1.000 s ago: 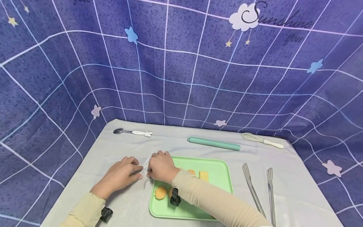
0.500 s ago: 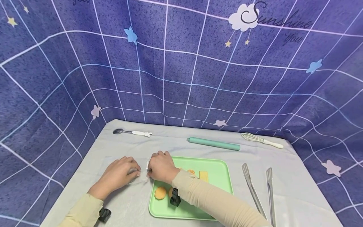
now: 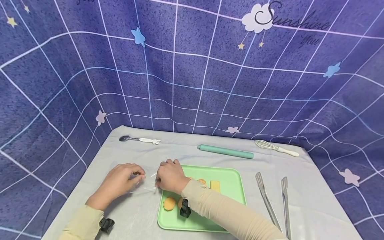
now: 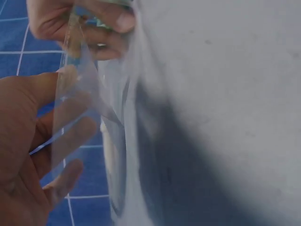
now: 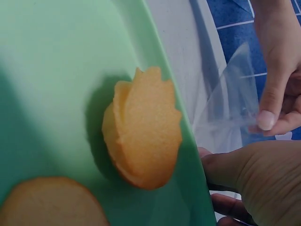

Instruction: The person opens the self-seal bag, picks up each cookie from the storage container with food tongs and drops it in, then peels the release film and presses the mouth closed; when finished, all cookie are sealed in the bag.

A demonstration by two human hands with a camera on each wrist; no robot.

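A clear, thin plastic bag (image 3: pixel 147 184) stretches between my two hands beside the tray's left edge. My left hand (image 3: pixel 121 181) pinches it between thumb and forefinger, as the right wrist view shows. In the left wrist view the film (image 4: pixel 89 94) passes in front of the left fingers. My right hand (image 3: pixel 170 176) grips the bag's other side, its wrist over the green tray (image 3: pixel 231 176); its fingertips are partly hidden in the head view. On that tray lie a scalloped orange-brown biscuit (image 5: pixel 146 127), a round one (image 5: pixel 51 207) and a yellow bar (image 3: pixel 215 186).
Along the back of the grey-white table lie a spoon (image 3: pixel 139 139), a green rolling pin (image 3: pixel 225 151) and a whisk (image 3: pixel 276 148). Metal tongs (image 3: pixel 270 203) rest right of the tray. A purple-blue grid curtain (image 3: pixel 192 73) hangs behind and at both sides.
My left hand has moved left and slightly away from the right hand, drawing the bag wider between them. The right hand has stayed nearly still.
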